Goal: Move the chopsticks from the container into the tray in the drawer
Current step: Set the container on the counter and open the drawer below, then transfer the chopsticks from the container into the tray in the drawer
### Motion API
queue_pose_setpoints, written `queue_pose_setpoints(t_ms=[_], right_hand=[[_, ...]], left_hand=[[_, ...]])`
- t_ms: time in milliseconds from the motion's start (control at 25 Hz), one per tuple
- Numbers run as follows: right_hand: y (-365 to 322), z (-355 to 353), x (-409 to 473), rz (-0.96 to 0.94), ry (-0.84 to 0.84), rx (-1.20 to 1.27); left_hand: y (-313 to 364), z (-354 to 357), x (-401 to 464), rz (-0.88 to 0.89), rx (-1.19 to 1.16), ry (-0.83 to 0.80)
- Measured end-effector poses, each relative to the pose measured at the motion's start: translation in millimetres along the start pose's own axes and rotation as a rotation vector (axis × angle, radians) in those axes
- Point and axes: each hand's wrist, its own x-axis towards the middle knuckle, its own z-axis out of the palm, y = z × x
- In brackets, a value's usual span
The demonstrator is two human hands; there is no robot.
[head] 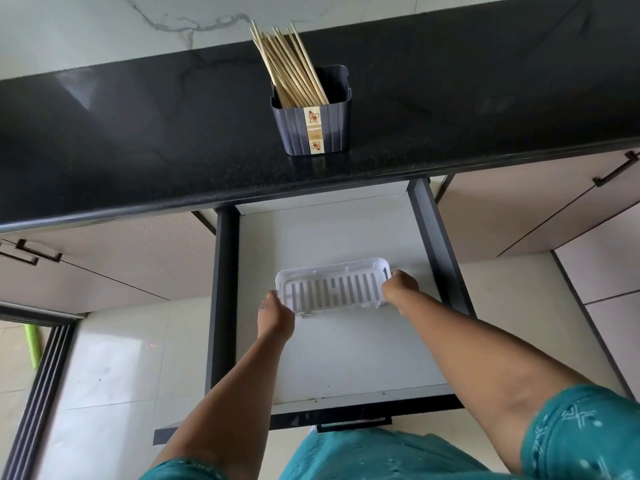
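Note:
Several wooden chopsticks [291, 65] stand leaning left in a dark grey ribbed container [329, 116] on the black counter [138, 133]. Below it the drawer [329, 355] is pulled out. A white slotted tray [332, 287] lies on the drawer's pale floor and holds nothing. My left hand [275, 315] grips the tray's left end. My right hand [401, 289] grips its right end. The fingers of both hands are partly hidden behind the tray's edges.
Dark drawer side rails [225, 271] run along both sides. Closed beige cabinet fronts with dark handles [614, 169] flank the drawer. A pale tiled floor [114, 358] lies below, with a dark door frame [41, 375] at the left. Teal clothing [381, 455] fills the bottom edge.

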Motion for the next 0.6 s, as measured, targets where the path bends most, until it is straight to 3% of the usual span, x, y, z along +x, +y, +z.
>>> queue_pose_setpoints(t_ms=[160, 280, 440, 520, 600], right_hand=[[-8.8, -2.5, -11.4, -0.054, 0.248, 0.145], [-40.9, -23.9, -22.9, -0.249, 0.448, 0.063], [-142.9, -93.2, -48.3, -0.694, 0.612, 0.229], [-194.4, -127.1, -57.0, -0.846, 0.645, 0.232], [-238.2, -156.6, -59.9, -0.845, 0.546, 0.27]], left_hand=[[20.8, -12.9, -1.2, 0.133, 0.045, 0.089], [67.3, -42.3, 2.1, 0.482, 0.076, 0.313], [176.1, -106.8, 22.6, 0.946, 0.128, 0.498], [232.2, -134.8, 35.1, 1.016, 0.235, 0.459], [278.5, -155.1, 49.1, 0.97, 0.32, 0.301]])
